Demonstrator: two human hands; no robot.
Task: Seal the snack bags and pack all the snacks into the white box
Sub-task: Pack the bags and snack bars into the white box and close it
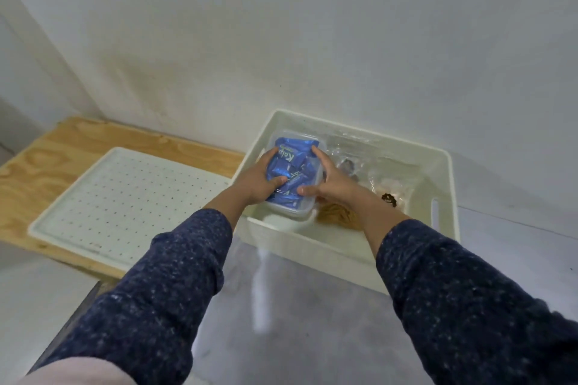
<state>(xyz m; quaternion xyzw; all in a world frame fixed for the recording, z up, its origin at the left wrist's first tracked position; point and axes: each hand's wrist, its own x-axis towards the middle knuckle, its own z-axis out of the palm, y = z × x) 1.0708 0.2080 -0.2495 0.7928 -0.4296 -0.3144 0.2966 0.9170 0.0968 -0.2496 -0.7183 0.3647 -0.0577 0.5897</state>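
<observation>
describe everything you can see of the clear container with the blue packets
The clear container is a rectangular tub of see-through plastic with rounded corners, packed with shiny blue wrapped snacks printed in white letters. It is tilted inside the left part of the white box. The left hand and right hand grip its two long sides.

You had a clear lidded tub (294, 176) of blue-wrapped sweets gripped from both sides, sitting in the left part of the white box (444, 194). Clear snack bags (387, 180) lay beside it on the right inside.
</observation>
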